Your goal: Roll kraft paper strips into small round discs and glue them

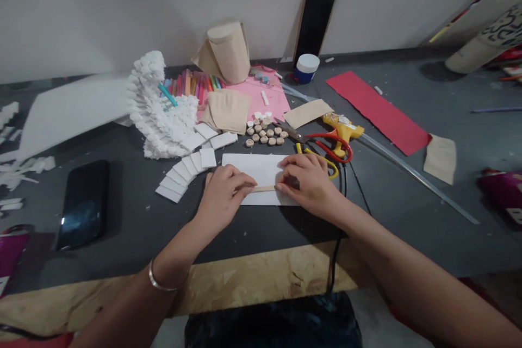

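A thin tan strip, which looks like rolled or folded paper, lies level across a white rectangular sheet. My left hand pinches its left end between thumb and fingers. At the other end, my right hand has its fingers closed on the strip, with the palm side hidden. Just beyond the sheet sit several small tan and white round pieces. Scissors with red handles lie behind my right hand, beside a yellow glue gun. Several white squares fan out left of my left hand.
A white textured model stands at the back left, near a tan paper roll. A dark phone lies left; another phone leans on the wall behind a blue jar. Right are red paper and a long clear stick.
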`<action>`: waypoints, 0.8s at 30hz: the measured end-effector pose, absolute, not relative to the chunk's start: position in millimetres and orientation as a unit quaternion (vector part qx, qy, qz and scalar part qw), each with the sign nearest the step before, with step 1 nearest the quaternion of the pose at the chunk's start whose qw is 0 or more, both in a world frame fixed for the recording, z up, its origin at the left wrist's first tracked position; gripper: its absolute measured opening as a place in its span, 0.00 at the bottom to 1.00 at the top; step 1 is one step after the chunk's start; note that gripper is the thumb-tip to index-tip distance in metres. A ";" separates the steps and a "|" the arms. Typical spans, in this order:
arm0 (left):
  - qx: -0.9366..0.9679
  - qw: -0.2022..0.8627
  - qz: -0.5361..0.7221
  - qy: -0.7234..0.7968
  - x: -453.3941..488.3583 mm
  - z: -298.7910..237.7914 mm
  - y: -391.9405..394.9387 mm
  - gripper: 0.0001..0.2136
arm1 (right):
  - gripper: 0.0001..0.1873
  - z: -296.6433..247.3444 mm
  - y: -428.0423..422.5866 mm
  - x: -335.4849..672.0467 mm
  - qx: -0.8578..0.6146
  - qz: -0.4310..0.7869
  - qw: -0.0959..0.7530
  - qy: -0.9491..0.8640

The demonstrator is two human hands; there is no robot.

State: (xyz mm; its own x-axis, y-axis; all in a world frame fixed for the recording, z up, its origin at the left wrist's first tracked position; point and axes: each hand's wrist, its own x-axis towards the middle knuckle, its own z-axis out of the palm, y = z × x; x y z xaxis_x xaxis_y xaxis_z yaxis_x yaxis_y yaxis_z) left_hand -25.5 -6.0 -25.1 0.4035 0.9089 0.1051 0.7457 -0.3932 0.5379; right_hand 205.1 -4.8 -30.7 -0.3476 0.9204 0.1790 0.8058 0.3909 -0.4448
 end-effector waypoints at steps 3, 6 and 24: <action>0.845 0.149 0.185 0.480 -24.3 -25.1 -10.2 0.12 | 0.04 -30.6 -5.2 207.0 -0.529 0.144 0.204 -0.811; 0.878 0.059 0.156 0.448 -22.4 -20.7 -15.8 0.14 | 0.05 -30.1 -5.8 208.1 -0.525 0.140 0.209 -0.813; 0.887 0.062 0.106 0.445 7.9 3.2 -6.0 0.05 | 0.06 -29.7 1.2 223.0 -0.472 0.147 0.317 -0.809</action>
State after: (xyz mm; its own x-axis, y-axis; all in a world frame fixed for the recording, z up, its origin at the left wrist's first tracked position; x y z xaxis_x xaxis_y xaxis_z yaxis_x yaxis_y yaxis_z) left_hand 7.9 -6.0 3.2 0.5817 0.8025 0.1331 0.7760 -0.5965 0.2051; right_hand 223.0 1.2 -29.7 -0.3530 0.8573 0.3747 0.6703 0.5111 -0.5380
